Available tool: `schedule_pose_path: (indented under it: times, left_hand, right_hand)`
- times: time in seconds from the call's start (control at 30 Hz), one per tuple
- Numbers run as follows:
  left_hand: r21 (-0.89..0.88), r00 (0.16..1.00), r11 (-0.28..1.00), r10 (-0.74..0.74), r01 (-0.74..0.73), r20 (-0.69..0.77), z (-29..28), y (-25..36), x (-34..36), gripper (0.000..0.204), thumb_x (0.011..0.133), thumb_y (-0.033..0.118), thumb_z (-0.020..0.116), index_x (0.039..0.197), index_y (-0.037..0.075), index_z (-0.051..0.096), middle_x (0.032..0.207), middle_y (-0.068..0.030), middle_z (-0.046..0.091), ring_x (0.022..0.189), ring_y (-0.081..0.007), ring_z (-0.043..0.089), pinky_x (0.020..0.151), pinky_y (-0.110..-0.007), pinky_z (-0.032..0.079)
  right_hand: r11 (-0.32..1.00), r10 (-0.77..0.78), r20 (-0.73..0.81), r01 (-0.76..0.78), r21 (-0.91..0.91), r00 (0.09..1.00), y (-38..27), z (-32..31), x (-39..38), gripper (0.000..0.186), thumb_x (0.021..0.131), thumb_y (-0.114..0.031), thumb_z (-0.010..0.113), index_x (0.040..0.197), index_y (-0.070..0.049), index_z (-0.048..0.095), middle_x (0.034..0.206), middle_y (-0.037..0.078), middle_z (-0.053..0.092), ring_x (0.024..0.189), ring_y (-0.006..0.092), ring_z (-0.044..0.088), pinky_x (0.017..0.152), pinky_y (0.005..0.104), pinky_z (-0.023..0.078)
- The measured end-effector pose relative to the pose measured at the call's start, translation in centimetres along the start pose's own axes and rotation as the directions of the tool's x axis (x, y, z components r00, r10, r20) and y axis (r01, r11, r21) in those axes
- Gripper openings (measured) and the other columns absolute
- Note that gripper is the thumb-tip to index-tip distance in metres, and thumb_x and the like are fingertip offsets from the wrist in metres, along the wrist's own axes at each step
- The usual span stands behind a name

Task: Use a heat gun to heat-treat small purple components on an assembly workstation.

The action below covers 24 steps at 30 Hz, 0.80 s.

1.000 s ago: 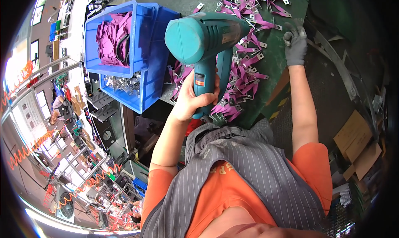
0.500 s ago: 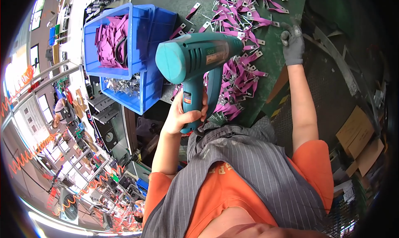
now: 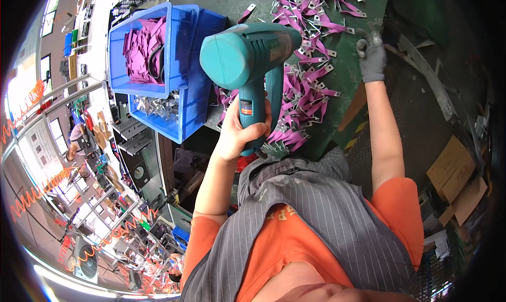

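Observation:
My left hand (image 3: 242,128) is bare and closed around the handle of a teal heat gun (image 3: 226,59), held above a heap of pink strips with metal tabs (image 3: 305,96). The gun's nozzle points toward the upper right, over the strips. My right hand (image 3: 372,56), in a grey glove, has its fingers curled at the right edge of the green tabletop (image 3: 350,64); I cannot make out whether anything is in them. Left of the gun stand two blue bins (image 3: 184,49), one holding flat pink pieces (image 3: 145,49), the other small metal parts (image 3: 155,107).
Cardboard sheets (image 3: 448,170) and metal strips (image 3: 437,91) lie off the table on the right. At the left are metal racks, orange coiled hoses (image 3: 37,191) and a person (image 3: 76,138) farther away.
The heat gun and my left hand dipped down and left, then rose again, ending slightly left of where they were a second ago. My right hand has barely moved.

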<state>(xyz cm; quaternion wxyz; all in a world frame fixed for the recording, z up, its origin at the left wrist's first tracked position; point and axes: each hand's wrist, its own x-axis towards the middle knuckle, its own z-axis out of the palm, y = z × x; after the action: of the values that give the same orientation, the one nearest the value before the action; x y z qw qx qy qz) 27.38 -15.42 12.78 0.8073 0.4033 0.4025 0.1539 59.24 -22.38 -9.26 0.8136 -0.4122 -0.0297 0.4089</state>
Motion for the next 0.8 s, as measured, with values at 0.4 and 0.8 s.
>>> schedule_pose_path:
  times: [0.4,0.8]
  left_hand:
    - [-0.155,0.998,0.987,0.029,-0.039,-0.064,-1.8,-1.5,-2.8,0.051,0.061,0.001,0.060,0.108,0.001,0.041,0.088,-0.0089,0.047,0.068,-0.0158,0.051,0.056,-0.028,0.047]
    - [-0.169,0.994,0.986,-0.019,0.000,-0.111,-2.8,-2.5,-4.4,0.068,0.060,0.011,0.069,0.118,-0.003,0.036,0.087,-0.0079,0.046,0.069,-0.0153,0.050,0.054,-0.027,0.047]
  right_hand:
    - [-0.558,0.038,0.642,0.550,-0.622,0.765,3.0,10.4,-0.4,0.063,0.064,-0.050,0.068,0.122,-0.036,0.045,0.127,0.003,0.040,0.121,0.0273,0.033,0.096,0.0518,0.026]
    - [0.494,0.007,0.625,0.541,-0.681,0.781,-0.6,11.6,9.2,0.052,0.077,-0.014,0.059,0.127,-0.011,0.045,0.110,0.016,0.055,0.099,0.0247,0.056,0.083,0.0322,0.045]
